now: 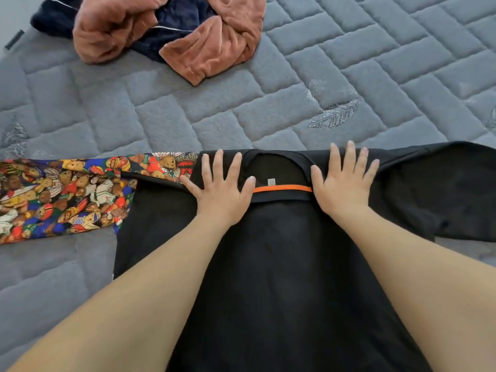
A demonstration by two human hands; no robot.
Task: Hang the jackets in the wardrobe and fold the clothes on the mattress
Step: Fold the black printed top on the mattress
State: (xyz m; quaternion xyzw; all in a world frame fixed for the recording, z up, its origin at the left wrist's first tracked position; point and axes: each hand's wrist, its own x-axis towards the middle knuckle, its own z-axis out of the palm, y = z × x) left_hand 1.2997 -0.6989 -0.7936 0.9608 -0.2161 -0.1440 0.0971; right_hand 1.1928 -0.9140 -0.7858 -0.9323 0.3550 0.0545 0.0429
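- The black shirt (281, 264) lay spread flat on the grey quilted mattress (241, 108), its neckline toward the far side and its body running back toward the person.
- An orange strip (281, 188) ran across the inside of the collar, with a small pale tag (271, 181) just above it.
- The left hand (221, 191) lay flat on the shirt just left of the collar, its fingers straight and spread, pressing the cloth and gripping nothing.
- The right hand (345, 183) lay flat on the other side of the collar in the same way, fingers straight and fanned, palm down on the fabric, holding nothing.
- The orange strip spanned the gap between the two hands, and the thumb of each hand reached one end of it.
- The shirt's right sleeve (442, 189) stretched out to the right edge of the view, lying on the mattress.
- A garment with a colourful teddy-bear print (61, 194) lay flat to the left, touching the black shirt; part of it went under the shirt's left shoulder.
- At the far left of the mattress, well apart from the hands, a crumpled pink velvet garment (209, 49) lay tangled with a dark navy one (171, 20).
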